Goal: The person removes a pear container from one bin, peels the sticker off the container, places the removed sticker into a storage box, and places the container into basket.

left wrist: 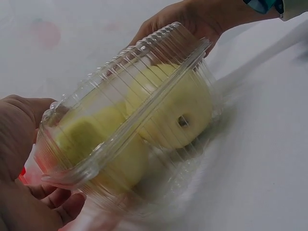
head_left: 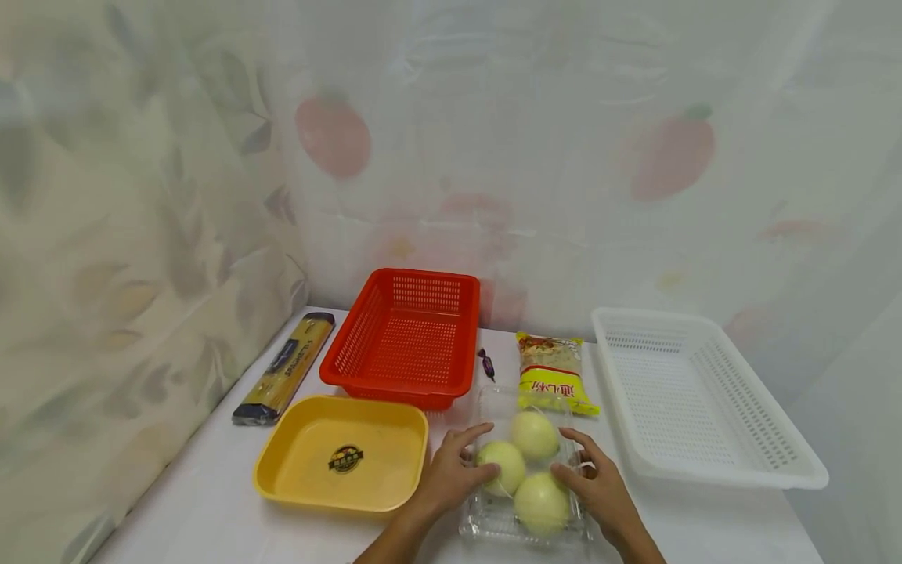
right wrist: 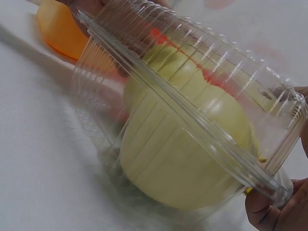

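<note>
Gripping the clear clamshell of pale yellow fruit (head_left: 524, 470) from both sides, left hand (head_left: 451, 474) and right hand (head_left: 599, 489) curled round it on the white table (head_left: 204, 509). Seemingly about to lift; needs even squeeze, level carry.

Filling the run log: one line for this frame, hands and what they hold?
left hand: grips clamshell left side | right hand: grips right side | clear clamshell: closed, on table, three pale yellow fruits inside | yellow tray: beside left hand

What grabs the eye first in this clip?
Both hands, left hand and right hand, grip a clear clamshell box of three pale yellow onions at the table's near edge. Behind sit a red basket and a yellow tray, with a white basket at right.
</note>
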Action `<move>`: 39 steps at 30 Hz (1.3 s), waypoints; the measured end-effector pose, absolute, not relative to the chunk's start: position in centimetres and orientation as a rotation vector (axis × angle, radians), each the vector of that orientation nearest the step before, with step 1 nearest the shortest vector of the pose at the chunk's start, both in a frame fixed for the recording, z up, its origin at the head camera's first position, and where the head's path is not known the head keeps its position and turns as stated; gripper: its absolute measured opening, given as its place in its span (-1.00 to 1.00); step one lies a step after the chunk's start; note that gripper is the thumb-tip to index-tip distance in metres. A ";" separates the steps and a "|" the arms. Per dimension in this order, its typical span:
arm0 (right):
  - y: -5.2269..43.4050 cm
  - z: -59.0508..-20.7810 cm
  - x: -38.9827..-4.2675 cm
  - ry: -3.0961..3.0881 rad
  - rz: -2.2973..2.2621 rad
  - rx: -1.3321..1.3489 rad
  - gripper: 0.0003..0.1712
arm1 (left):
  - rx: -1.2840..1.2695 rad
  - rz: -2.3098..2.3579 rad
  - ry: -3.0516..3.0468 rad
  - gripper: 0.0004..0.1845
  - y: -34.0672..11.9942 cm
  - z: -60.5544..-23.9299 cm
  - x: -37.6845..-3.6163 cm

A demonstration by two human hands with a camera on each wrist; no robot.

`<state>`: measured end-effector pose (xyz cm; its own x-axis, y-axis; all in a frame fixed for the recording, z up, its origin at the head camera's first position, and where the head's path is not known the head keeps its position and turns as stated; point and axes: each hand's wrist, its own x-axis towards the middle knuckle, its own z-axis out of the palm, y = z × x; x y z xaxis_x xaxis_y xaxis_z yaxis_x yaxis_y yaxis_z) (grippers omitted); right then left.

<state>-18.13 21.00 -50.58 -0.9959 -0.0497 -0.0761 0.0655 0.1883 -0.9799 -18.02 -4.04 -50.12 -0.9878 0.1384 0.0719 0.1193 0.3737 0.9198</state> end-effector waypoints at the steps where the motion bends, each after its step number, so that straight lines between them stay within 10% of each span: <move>1: 21.0 -50.6 -18.1 2.351 -1.947 0.016 -0.34 | 0.240 1.730 2.588 -0.37 -4.0 -50.1 -18.1; 39: 20.8 -42.7 -16.7 2.411 -1.865 -0.212 -0.37 | 0.403 1.721 2.546 -0.44 -5.1 -41.5 -17.8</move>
<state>-16.72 20.81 -42.73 -0.9866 -0.1621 0.0167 -0.0569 0.2465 -0.9675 -17.81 -5.08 -41.48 -0.9652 0.2374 0.1095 0.1901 0.3499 0.9173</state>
